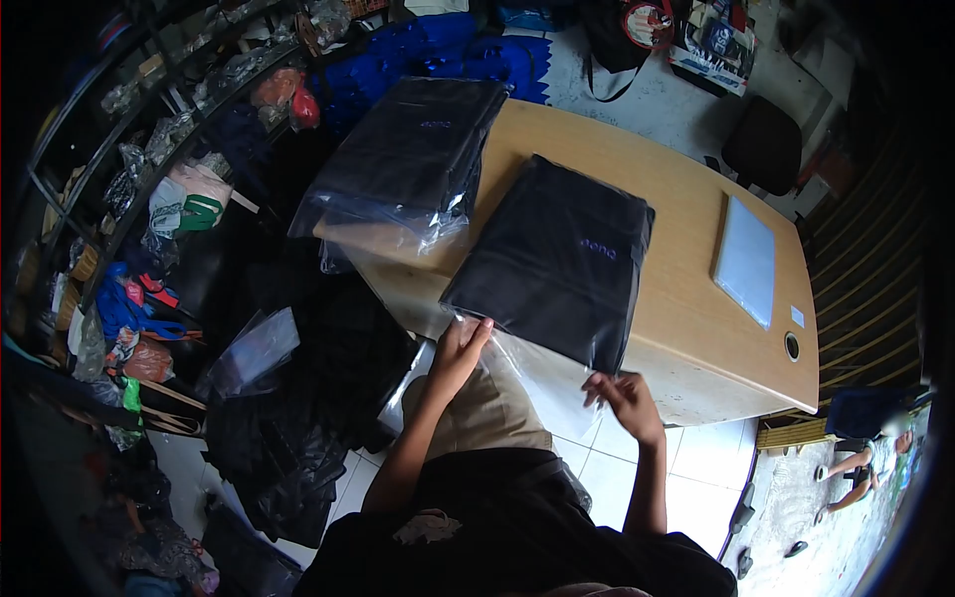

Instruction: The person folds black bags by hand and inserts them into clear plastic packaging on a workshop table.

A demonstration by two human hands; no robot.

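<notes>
A folded black garment with small purple lettering lies in a clear plastic bag on the wooden table, its near end over the table's edge. My left hand pinches the bag's near left corner. At the near right corner, my right hand has its fingers closed on the clear plastic. Between both hands the bag's loose clear end hangs down. Left of this garment, a stack of bagged black garments rests on the table's far left part.
Flat clear bags lie at the table's right, near a round hole. Shelves with bagged goods stand left. Black material covers the floor at lower left. A dark chair stands behind; a person sits far right.
</notes>
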